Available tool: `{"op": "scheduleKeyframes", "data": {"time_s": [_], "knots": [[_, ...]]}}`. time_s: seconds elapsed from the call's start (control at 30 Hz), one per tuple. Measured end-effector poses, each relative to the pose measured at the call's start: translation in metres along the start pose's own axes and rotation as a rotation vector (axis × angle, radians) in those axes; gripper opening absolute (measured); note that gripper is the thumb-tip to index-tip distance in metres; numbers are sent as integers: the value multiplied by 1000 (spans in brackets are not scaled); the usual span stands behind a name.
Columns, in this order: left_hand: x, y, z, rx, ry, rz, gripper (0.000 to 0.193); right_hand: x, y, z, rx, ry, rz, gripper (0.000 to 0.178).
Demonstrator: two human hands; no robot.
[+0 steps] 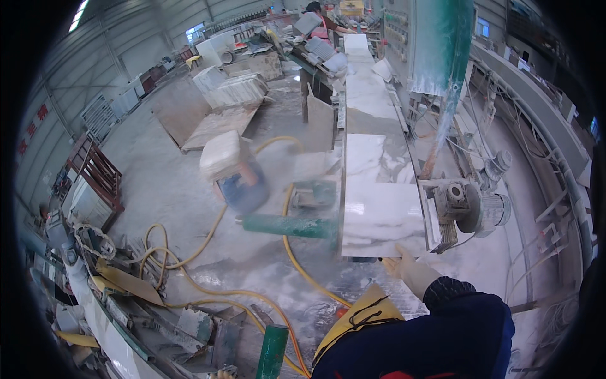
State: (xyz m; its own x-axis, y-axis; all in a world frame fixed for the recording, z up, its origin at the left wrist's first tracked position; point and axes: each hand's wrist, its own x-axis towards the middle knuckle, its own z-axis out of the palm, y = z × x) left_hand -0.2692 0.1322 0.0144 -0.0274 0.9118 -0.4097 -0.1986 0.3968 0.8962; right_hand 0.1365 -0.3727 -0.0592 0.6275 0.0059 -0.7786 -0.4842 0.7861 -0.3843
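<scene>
A white marble-look slab [382, 211] with grey veins lies on the long narrow conveyor bed in front of me. My right hand [407, 268], in a pale glove, is at its near edge toward the right corner. The thumb lies against the edge and the fingers reach below it, partly hidden. Farther up the bed, another veined piece [366, 151] meets this slab. Low at the bottom edge of the picture shows a small pale patch, perhaps fingertips of my left hand [223, 374]; too little of it is visible to be sure. Beside it stands a green cylinder [273, 350].
A motor [492, 211] flanks the bed on the right, below a green machine housing [439, 50]. Left are a green pipe [287, 225], a padded stool [224, 155] and a yellow hose [208, 290] across the wet floor. Another person [322, 25] stands at the far end.
</scene>
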Motion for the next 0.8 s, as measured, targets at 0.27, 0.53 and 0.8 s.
{"op": "scheduleKeyframes", "data": {"time_s": [0.27, 0.53, 0.8], "knots": [[49, 9, -132, 1000, 531, 957, 42, 23, 4, 11, 21, 177, -170, 51], [77, -12, -250, 1625, 891, 1258, 38, 87, -6, -4, 7, -89, -238, 48], [64, -16, -249, 1485, 769, 908, 43, 81, -18, 1, -127, 6, -260, 58]]}}
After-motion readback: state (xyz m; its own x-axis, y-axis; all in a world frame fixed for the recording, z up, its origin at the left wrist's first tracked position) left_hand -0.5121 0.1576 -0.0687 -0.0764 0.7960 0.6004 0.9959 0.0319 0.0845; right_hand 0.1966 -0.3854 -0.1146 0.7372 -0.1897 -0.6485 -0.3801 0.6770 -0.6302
